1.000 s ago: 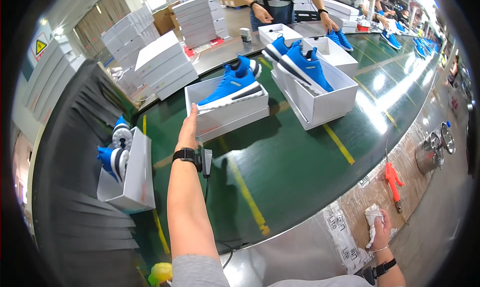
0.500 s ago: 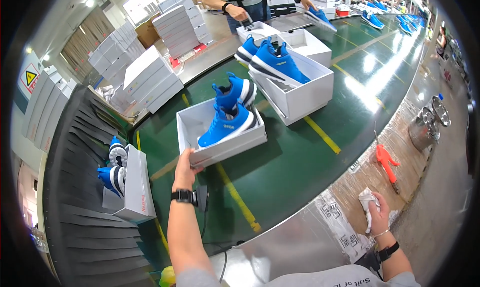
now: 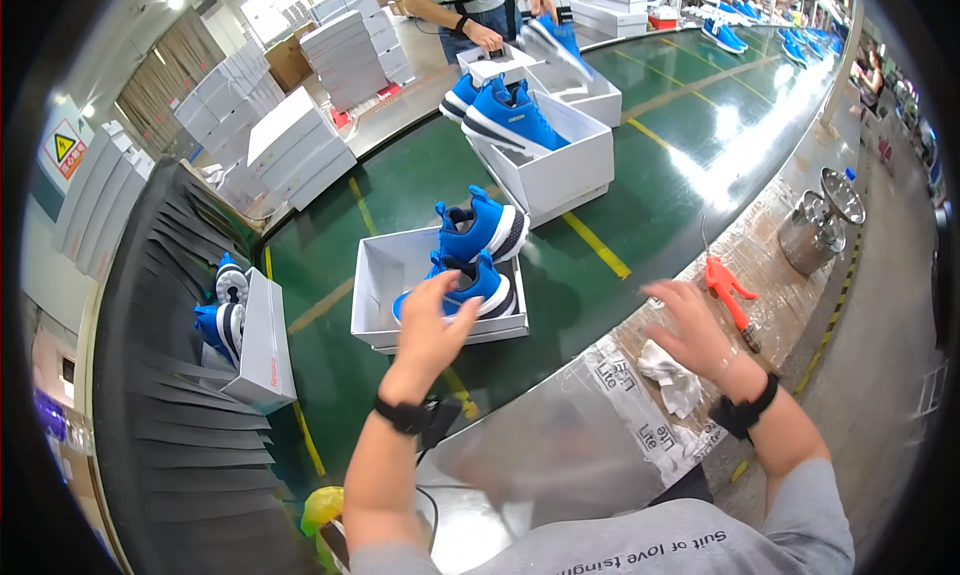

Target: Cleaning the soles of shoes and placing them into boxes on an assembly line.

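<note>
A white shoebox stands on the green belt in front of me, its top uncovered. Two blue sneakers with white soles sit in it, an upper one and a nearer one, both reaching over the box's right side. My left hand is at the nearer sneaker, fingers apart; whether it touches the shoe I cannot tell. My right hand is raised above the bench edge with fingers spread and holds nothing. A crumpled white cloth lies just below it.
An orange air gun and a metal canister stand right on the bench. Beyond, another shoebox holds blue sneakers. A co-worker's hand is at the far boxes. A filled shoebox sits left by black strip curtains.
My left hand has left the box's near edge for the sneaker. My right hand has let go of the cloth and lifted. The box sits nearer me. The co-worker's held sneaker moved left.
</note>
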Demonstrator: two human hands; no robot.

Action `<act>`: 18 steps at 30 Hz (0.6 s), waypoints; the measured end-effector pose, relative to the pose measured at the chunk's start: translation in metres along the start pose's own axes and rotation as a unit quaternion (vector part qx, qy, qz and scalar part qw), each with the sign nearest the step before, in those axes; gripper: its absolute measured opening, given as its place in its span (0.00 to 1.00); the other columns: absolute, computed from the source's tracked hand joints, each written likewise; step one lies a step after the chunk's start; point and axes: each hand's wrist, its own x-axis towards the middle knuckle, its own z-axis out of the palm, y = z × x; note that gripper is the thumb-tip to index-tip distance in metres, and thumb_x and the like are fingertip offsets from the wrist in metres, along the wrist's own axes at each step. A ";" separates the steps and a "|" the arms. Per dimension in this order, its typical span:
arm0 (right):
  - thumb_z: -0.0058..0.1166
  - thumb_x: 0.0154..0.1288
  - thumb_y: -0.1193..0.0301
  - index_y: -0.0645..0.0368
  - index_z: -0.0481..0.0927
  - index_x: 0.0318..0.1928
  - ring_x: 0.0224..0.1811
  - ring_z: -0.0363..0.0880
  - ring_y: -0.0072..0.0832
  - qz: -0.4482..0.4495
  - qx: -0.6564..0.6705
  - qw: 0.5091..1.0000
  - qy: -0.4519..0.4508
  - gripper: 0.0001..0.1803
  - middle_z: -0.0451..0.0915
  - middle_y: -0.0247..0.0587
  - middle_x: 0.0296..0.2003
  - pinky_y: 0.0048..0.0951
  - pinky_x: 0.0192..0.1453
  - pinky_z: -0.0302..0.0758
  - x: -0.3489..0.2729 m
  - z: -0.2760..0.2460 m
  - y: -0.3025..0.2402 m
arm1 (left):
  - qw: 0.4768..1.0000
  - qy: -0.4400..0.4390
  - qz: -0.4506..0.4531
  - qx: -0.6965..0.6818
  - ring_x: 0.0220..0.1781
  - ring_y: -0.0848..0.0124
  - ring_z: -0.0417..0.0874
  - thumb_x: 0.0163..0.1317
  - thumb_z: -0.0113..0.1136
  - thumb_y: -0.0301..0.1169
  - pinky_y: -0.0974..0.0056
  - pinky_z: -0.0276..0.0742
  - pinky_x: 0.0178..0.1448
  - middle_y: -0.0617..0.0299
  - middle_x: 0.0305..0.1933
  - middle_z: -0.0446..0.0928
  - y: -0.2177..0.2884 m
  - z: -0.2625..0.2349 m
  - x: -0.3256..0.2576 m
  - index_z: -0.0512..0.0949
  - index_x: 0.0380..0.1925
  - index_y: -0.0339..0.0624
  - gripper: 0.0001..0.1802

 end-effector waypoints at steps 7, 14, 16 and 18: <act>0.63 0.49 0.67 0.52 0.62 0.61 0.60 0.61 0.51 -0.169 -0.120 0.977 -0.042 0.38 0.62 0.56 0.57 0.45 0.60 0.64 0.146 0.041 -0.040 | 0.951 -0.040 -0.066 0.299 0.41 0.56 0.76 0.48 0.64 0.45 0.51 0.59 0.53 0.54 0.31 0.78 -0.009 0.025 0.028 0.77 0.28 0.42 0.18; 0.65 0.44 0.65 0.45 0.62 0.59 0.55 0.67 0.51 -0.078 -0.017 0.988 -0.136 0.40 0.63 0.57 0.56 0.44 0.55 0.69 0.221 0.099 -0.066 | 0.946 0.087 -0.124 -0.286 0.39 0.77 0.77 0.55 0.62 0.23 0.72 0.72 0.47 0.61 0.38 0.79 -0.008 -0.066 0.018 0.75 0.39 0.35 0.11; 0.65 0.43 0.65 0.47 0.64 0.55 0.51 0.71 0.51 -0.042 0.076 0.972 -0.218 0.36 0.67 0.56 0.51 0.42 0.52 0.71 0.221 0.102 -0.067 | 0.952 0.123 -0.068 -0.271 0.40 0.77 0.74 0.53 0.67 0.30 0.70 0.68 0.48 0.66 0.36 0.76 0.020 -0.077 0.012 0.75 0.38 0.36 0.14; 0.64 0.42 0.69 0.47 0.66 0.48 0.42 0.75 0.47 -0.118 0.048 0.985 -0.114 0.30 0.70 0.49 0.41 0.41 0.49 0.71 0.208 0.091 -0.067 | 0.988 0.140 -0.024 -0.067 0.40 0.72 0.74 0.51 0.68 0.30 0.68 0.67 0.50 0.66 0.33 0.76 0.043 -0.082 0.003 0.75 0.36 0.37 0.15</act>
